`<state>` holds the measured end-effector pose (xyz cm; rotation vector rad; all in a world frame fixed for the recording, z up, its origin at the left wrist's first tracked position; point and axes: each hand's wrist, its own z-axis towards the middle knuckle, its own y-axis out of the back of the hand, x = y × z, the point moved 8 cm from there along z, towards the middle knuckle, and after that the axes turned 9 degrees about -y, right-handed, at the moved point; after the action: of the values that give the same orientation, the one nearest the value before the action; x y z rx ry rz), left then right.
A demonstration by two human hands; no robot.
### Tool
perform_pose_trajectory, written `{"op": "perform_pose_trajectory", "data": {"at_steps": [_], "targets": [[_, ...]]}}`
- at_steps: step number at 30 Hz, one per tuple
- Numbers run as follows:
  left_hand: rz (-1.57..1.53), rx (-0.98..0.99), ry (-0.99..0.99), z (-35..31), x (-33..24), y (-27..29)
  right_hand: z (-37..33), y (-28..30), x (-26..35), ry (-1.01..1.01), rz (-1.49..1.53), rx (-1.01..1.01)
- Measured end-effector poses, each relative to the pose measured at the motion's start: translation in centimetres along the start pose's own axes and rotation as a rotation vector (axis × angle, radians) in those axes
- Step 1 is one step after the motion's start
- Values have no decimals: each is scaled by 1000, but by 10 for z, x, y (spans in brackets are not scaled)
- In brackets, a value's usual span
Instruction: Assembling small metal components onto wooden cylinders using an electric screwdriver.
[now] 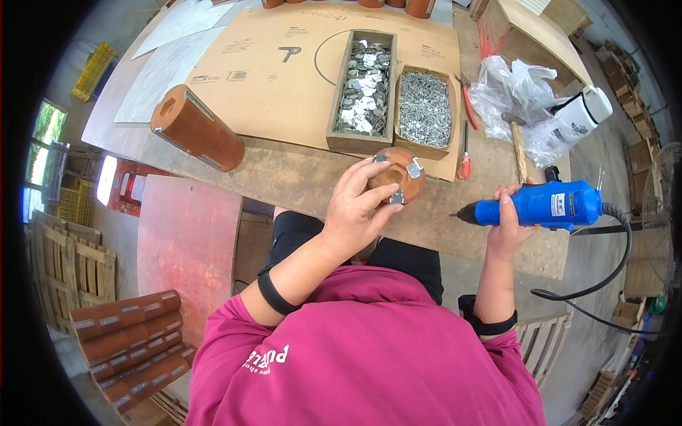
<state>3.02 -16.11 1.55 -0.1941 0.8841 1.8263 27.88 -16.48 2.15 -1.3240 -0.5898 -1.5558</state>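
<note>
My left hand (356, 206) grips a brown wooden cylinder (401, 172) standing upright at the near edge of the workbench (298, 174). Small metal brackets sit on the cylinder's rim. My right hand (508, 224) holds a blue corded electric screwdriver (547, 204), its tip pointing left, a short way right of the cylinder. The tool's black cable loops down to the right.
A second brown cylinder (195, 128) lies on its side at the left. Two wooden boxes hold metal plates (364, 89) and screws (424, 110) on a cardboard sheet. A red-handled screwdriver (464, 153), a hammer (517, 142) and plastic bags lie to the right. Several finished cylinders (131, 341) are stacked on the floor, lower left.
</note>
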Motion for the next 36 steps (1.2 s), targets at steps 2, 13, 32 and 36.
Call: {"op": "perform_pose_trajectory", "data": {"at_steps": [2,13,32,36], "targets": [[3,12,2,1,0,1,0,0,0,-4,2,-3],[95,-93,-124,71,7,17,-4,-5,0,11,10,95],[501,872,190,108,104,-108,-22,-25,5,59,-113,170],[416,705,188,110,102,-101,-20,-21,1,56,-78,180]]}}
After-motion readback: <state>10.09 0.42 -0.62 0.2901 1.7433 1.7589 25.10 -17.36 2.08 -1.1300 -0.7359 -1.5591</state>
